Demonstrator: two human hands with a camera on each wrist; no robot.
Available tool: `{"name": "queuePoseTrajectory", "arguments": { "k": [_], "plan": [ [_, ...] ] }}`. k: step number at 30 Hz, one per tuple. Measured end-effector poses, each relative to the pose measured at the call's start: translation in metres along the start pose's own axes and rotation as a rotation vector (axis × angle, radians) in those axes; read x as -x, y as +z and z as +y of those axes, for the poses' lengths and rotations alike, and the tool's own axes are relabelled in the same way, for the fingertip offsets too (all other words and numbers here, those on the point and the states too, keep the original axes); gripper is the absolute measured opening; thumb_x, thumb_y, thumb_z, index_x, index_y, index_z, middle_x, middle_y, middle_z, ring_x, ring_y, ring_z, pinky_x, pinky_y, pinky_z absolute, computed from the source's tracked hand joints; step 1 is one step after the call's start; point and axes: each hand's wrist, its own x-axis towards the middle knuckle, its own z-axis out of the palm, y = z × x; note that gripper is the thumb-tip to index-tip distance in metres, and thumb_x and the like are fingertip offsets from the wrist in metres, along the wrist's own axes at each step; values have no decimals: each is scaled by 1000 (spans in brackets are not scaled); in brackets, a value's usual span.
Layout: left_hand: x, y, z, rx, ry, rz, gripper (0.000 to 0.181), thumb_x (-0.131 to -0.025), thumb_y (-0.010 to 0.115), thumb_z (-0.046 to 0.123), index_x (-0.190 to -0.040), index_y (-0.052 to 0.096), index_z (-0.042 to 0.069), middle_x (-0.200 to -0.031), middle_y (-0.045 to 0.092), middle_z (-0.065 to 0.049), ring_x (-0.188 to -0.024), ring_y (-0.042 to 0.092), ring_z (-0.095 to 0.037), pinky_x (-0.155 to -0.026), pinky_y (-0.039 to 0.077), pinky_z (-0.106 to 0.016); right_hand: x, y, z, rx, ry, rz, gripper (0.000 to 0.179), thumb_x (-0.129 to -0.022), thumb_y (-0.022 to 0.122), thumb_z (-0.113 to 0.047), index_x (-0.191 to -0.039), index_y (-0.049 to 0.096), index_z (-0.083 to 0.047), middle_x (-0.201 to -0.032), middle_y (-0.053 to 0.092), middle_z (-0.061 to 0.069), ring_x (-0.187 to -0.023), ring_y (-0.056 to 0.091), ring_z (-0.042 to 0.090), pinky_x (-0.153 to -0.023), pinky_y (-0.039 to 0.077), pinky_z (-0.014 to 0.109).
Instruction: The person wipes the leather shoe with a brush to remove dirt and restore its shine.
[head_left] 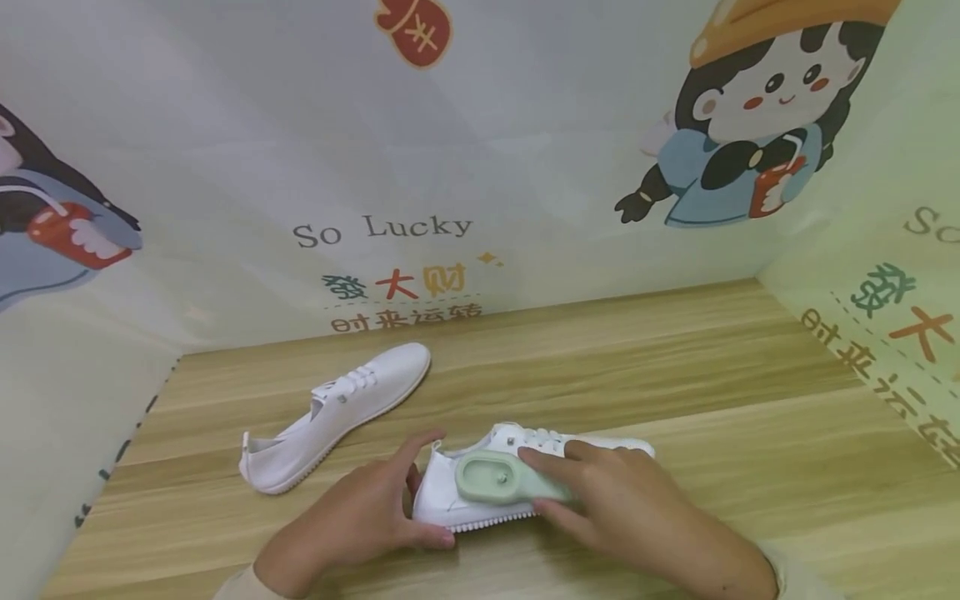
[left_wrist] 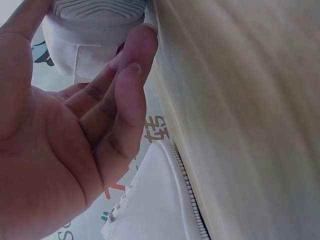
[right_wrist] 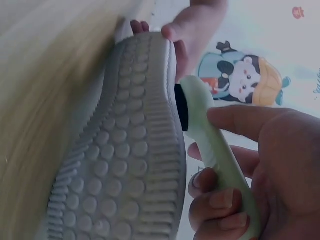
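My left hand (head_left: 356,512) grips the heel of a white lace-up shoe (head_left: 437,498), thumb on the near side and fingers behind. The shoe is tipped so its studded sole (right_wrist: 135,130) faces my body. In my right hand (head_left: 630,512) is a pale green shoe brush (head_left: 480,479), its handle inside the curled fingers. The brush's dark underside (right_wrist: 181,107) lies against the shoe's side, as the right wrist view shows. Behind the left hand, the matching white shoe (head_left: 375,392) stands upright on the table.
The wood-grain table (head_left: 570,367) extends around both shoes. A pale printed cloth (head_left: 225,167) with cartoon figures and lettering closes off the back and both sides.
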Motion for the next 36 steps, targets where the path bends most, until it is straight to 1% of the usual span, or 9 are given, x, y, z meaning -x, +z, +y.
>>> {"name": "queuePoseTrajectory", "arguments": {
  "k": [8,12,15,18,20,24,27,30,36],
  "plan": [
    [1,0,0,3,7,-1,109,-66,82,66,-152,32,23,-79,58,16,-62,51,2,-60,43,-21,1,13,-9,0,-106,76,44,-93,68,-44,-134,63,-32,-79,54,-10,-54,39,1,-50,30,19],
    [3,0,1,-5,-1,6,109,-65,82,67,-152,32,24,-79,57,16,-62,50,1,-61,42,-22,1,13,-9,-4,-113,103,43,-92,69,-44,-133,63,-33,-77,53,-11,-54,38,0,-49,28,18],
    [3,1,1,2,-6,-5,109,-65,82,67,-153,32,24,-80,57,16,-63,51,1,-62,42,-22,3,10,-8,-13,-81,66,42,-92,69,-44,-133,64,-34,-75,53,-12,-54,35,-1,-50,28,19],
    [4,2,1,1,-16,-14,110,-65,81,68,-153,32,23,-81,58,17,-64,51,1,-63,42,-22,5,4,-3,-21,-45,13,42,-92,68,-44,-133,64,-35,-78,58,-11,-57,41,0,-51,32,21],
    [4,2,1,-7,-18,-7,110,-65,80,69,-153,31,23,-81,58,18,-65,51,2,-63,43,-22,5,-1,0,-23,-32,-11,41,-92,69,-44,-132,64,-35,-83,64,-10,-61,50,2,-52,37,24],
    [4,1,1,-26,-12,8,110,-65,79,70,-153,31,24,-82,58,18,-65,51,2,-63,43,-22,4,-9,8,-52,-10,-50,40,-93,68,-45,-130,66,-31,-84,68,-8,-63,49,1,-54,39,23],
    [3,0,1,-25,-12,3,110,-65,79,71,-153,31,24,-82,58,18,-66,51,2,-64,43,-22,3,-15,12,-66,0,-69,40,-93,68,-45,-129,68,-28,-83,67,-8,-61,42,-1,-53,36,22],
    [3,-2,1,-24,-19,4,110,-65,79,70,-153,31,24,-82,58,18,-65,51,2,-64,43,-22,2,-19,14,-70,5,-77,40,-92,69,-44,-128,68,-28,-84,68,-9,-62,42,-1,-55,38,22],
    [3,-3,1,-16,-20,-2,110,-65,79,71,-153,31,24,-82,58,17,-66,52,1,-64,43,-22,2,-25,18,-72,6,-95,39,-91,70,-43,-127,69,-26,-93,73,-7,-71,54,-2,-59,46,26]
  ]
}}
